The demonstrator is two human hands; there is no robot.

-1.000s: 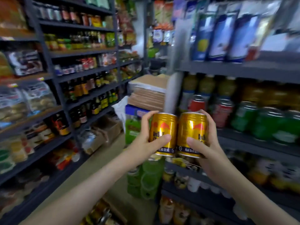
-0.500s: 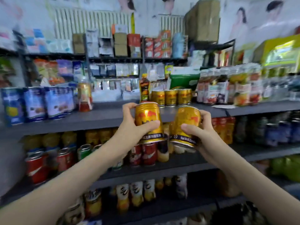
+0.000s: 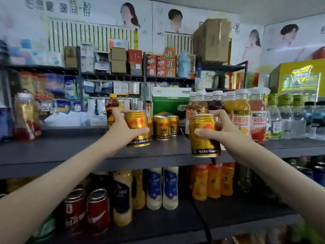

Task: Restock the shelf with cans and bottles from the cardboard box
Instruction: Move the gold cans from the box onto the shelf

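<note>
My left hand [image 3: 123, 132] grips a Red Bull can [image 3: 138, 128], now beside matching cans [image 3: 163, 128] on the shelf [image 3: 70, 147]; my right hand [image 3: 228, 132] grips a second can [image 3: 204, 136].

1. I'm in a small grocery shop: the dark shelf [image 3: 70, 148] under my left hand [image 3: 126, 127] and right hand [image 3: 226, 131] carries gold cans [image 3: 163, 128] lined up between them.
2. Just right of my right hand stand rows of juice bottles [image 3: 241, 113].
3. Below my hands sit cola cans [image 3: 98, 212]; above, stacked cartons [image 3: 118, 60].
</note>
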